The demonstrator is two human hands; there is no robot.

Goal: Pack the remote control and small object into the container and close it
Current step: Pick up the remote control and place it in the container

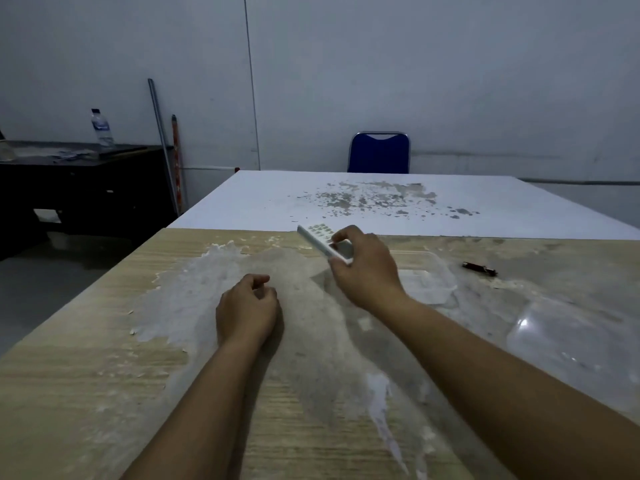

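Between the fingers (341,242) of the right hand (363,268), a white remote control (320,237) is pinched at its near end, thumb on one side and the other digits curled over the top; its button face points up and its far end angles away to the left, lifted clear of the surface (86,358). Just beside this hand, partly hidden behind it on the right, sits a clear plastic container (429,275), open at the top. Further right lies a small dark object (479,268), well apart from the container. A clear lid (568,337) rests nearer the right edge. Resting on the worn wood-grain surface to the left, the left hand (247,310) holds nothing, its fingers curled loosely into a half fist. Beyond the wood-grain surface is a white table (277,195) with flaked patches, a blue chair (379,152) behind it, and a water bottle (102,128) on a dark desk (86,174) at far left.
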